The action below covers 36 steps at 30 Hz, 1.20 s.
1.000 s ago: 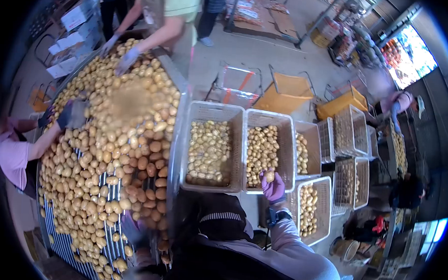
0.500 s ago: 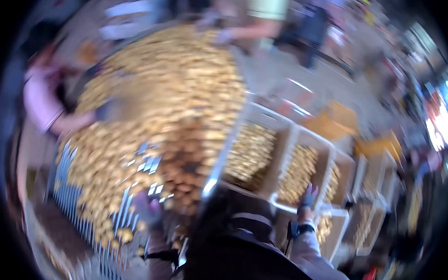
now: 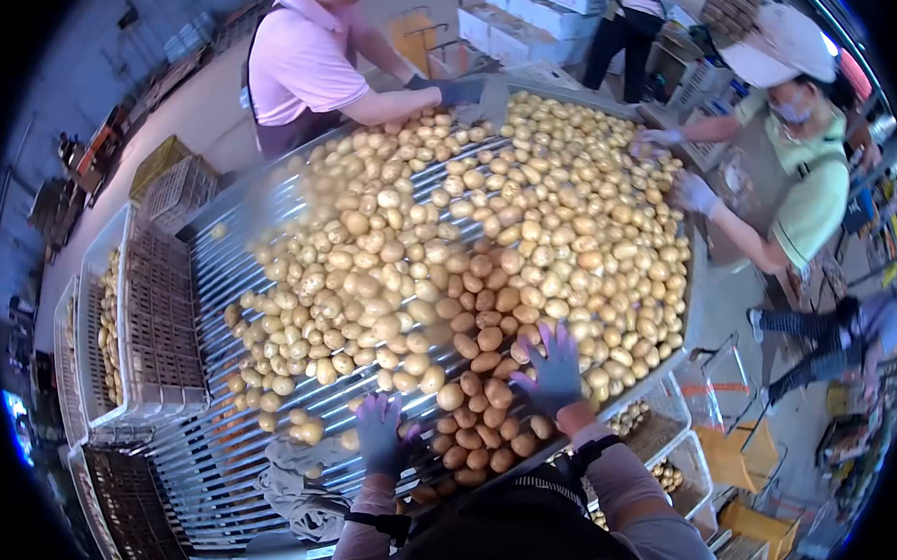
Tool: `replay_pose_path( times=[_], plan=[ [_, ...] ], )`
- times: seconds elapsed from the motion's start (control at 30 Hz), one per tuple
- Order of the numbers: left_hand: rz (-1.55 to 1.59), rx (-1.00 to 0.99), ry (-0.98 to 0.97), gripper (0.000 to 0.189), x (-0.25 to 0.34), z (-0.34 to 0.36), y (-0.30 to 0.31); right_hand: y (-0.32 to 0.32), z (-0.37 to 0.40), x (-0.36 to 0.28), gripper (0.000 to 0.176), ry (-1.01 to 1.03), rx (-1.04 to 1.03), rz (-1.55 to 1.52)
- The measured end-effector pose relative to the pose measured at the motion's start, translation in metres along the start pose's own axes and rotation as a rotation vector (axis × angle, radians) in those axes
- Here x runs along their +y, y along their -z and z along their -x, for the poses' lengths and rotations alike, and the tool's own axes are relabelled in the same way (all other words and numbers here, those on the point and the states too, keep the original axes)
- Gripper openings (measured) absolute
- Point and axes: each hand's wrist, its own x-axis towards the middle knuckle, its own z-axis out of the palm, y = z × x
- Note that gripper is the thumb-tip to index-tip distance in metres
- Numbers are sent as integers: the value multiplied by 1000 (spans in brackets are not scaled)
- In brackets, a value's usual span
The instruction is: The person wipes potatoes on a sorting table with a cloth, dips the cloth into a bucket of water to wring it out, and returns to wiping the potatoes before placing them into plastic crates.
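A wide heap of potatoes (image 3: 611,227) covers much of a slatted metal sorting table (image 3: 195,469). My left hand (image 3: 382,435), in a grey glove with purple fingertips, lies over the bars at the near edge of the heap, fingers spread. Gloved the same way, my right hand (image 3: 553,370) reaches onto the potatoes with its fingers apart, touching or just above them. Between both hands lie darker, shaded potatoes (image 3: 477,421). A crumpled grey cloth (image 3: 304,489) rests on the bars left of my left hand.
Plastic crates (image 3: 162,318) with potatoes stand at the left end. More crates (image 3: 685,471) are by my right side. One co-worker in pink (image 3: 303,58) reaches onto the heap's far side; another in a cap (image 3: 813,186) has gloved hands on its right edge. Orange boxes (image 3: 746,453) sit beyond.
My view has swung left from the crates to the table. My right hand has moved from beside the crates onto the potatoes. My left hand stays at the near side of the table.
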Motion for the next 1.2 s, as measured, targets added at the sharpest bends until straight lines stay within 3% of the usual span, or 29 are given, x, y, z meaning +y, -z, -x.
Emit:
replay_pose_path(
  times=[0.1,0.23,0.33,0.37,0.43,0.5,0.57,0.63,0.77,0.83,1.0,1.07,1.1,1.17,1.2],
  plan=[
    [12,1,54,70,2,-8,-2,6,-74,26,79,-45,-63,96],
    [3,0,69,69,0,-11,-1,-12,-174,101,73,38,203,377],
    [-20,-33,82,66,-2,-11,-3,14,-229,110,70,-312,126,304],
    [-24,-22,90,66,-3,-13,-4,14,-240,107,70,-371,221,239],
    [-31,-140,128,71,-4,-13,-5,3,-244,94,63,-217,504,338],
    [-21,-133,137,70,-3,-15,-6,21,-247,45,46,-259,-213,-36],
    [-45,-103,124,69,-5,-13,-10,3,-190,-4,34,117,-87,-136],
    [-32,-120,139,68,-3,-13,-8,-13,-155,-29,35,259,360,-138],
    [-53,-86,95,66,2,-19,-3,-7,-131,-37,40,155,243,-85],
    [-60,-88,93,66,3,-20,-3,3,-122,-39,45,219,9,-127],
    [-30,-125,146,67,-2,-12,-8,-17,-123,-34,39,259,-77,-118],
    [-40,-117,145,68,-7,-13,-11,-9,-143,-32,32,45,-133,-458],
    [-43,-128,140,69,-5,-12,-8,1,-159,-36,27,-9,41,-428],
    [-17,-140,159,69,-3,-14,-4,19,-200,-31,30,28,181,-461],
    [-18,-133,138,69,-4,-14,-2,8,-219,-24,29,134,293,-282]
  ],
)
